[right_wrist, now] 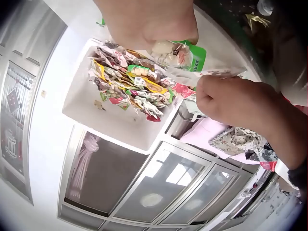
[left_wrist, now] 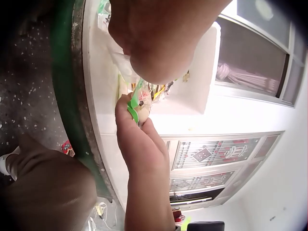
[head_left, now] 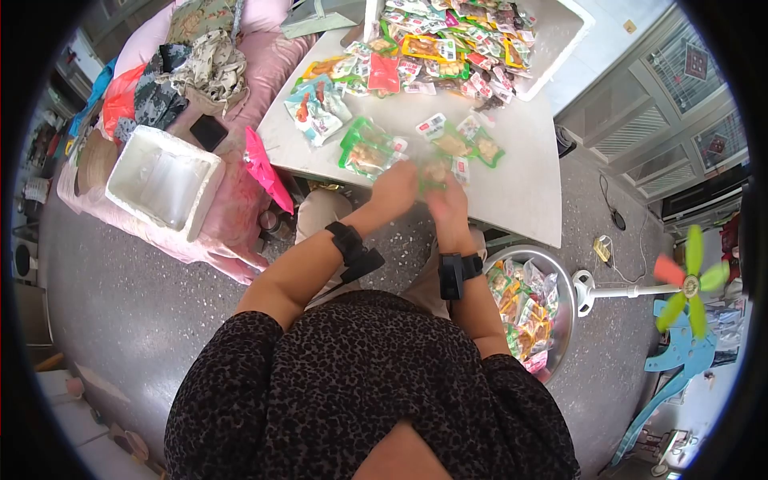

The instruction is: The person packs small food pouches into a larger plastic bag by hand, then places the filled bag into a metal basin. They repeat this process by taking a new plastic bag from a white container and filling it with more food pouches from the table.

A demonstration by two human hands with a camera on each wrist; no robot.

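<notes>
Over the table's near edge, my right hand (head_left: pixel 450 206) grips a green-edged clear snack packet (right_wrist: pixel 179 55) with pale food inside. Close beside it, my left hand (head_left: pixel 396 190) is curled, pinching a strip of clear plastic (right_wrist: pixel 185 75) that stretches toward the packet in the right wrist view. Its fingertips are mostly hidden. Green-edged packets (head_left: pixel 366 154) lie just beyond the left hand, and more packets (head_left: pixel 454 142) lie beyond the right. Farther left on the table is a blue-and-white bag (head_left: pixel 314 114).
A white foam box (head_left: pixel 552 60) at the table's back holds a heap of colourful packets (head_left: pixel 448 48). By my right side, a metal basin (head_left: pixel 570 320) on the floor contains more packets. A second foam box (head_left: pixel 164 180) rests on the pink-covered bed; a fan (head_left: pixel 690 284) stands right.
</notes>
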